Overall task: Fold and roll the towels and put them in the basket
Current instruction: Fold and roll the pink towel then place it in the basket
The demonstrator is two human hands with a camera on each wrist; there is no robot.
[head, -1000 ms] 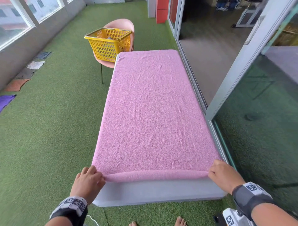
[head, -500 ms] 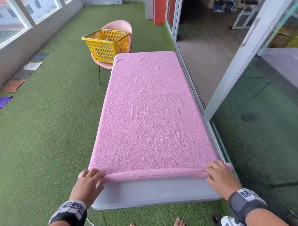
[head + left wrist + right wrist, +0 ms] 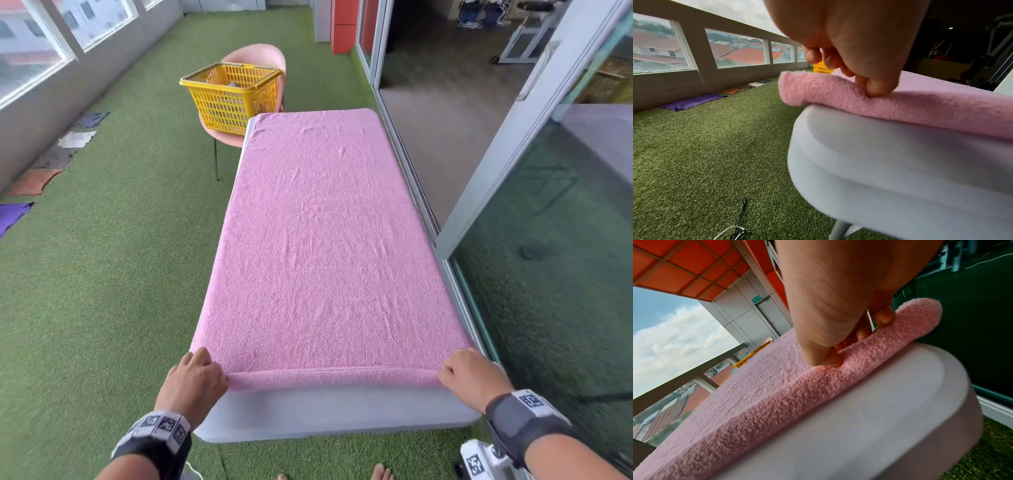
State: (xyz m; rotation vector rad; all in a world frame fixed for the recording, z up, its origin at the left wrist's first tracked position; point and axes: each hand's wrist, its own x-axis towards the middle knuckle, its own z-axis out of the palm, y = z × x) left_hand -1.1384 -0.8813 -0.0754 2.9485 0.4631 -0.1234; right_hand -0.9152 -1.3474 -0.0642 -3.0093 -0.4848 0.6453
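Note:
A long pink towel [image 3: 325, 240] lies flat along a white table [image 3: 335, 414], its near end turned over into a thin roll [image 3: 329, 377]. My left hand [image 3: 195, 377] grips the roll's left end, fingers curled over it and thumb [image 3: 877, 87] pressed into the roll [image 3: 900, 105]. My right hand [image 3: 469, 375] grips the right end the same way, thumb [image 3: 826, 356] and fingertips [image 3: 884, 316] on the roll [image 3: 838, 386]. The yellow basket [image 3: 233, 94] stands on a pink chair [image 3: 263, 58] beyond the table's far left corner.
Green artificial turf [image 3: 102, 274] covers the floor. Several cloths [image 3: 34, 181] lie along the left wall under the windows. A sliding glass door frame [image 3: 513, 137] runs close along the table's right side. My bare toes [image 3: 380, 472] are below the near table edge.
Both hands have shifted forward a little and the rolled near edge has advanced slightly up the towel. The head view has tilted, so the basket sits lower in frame.

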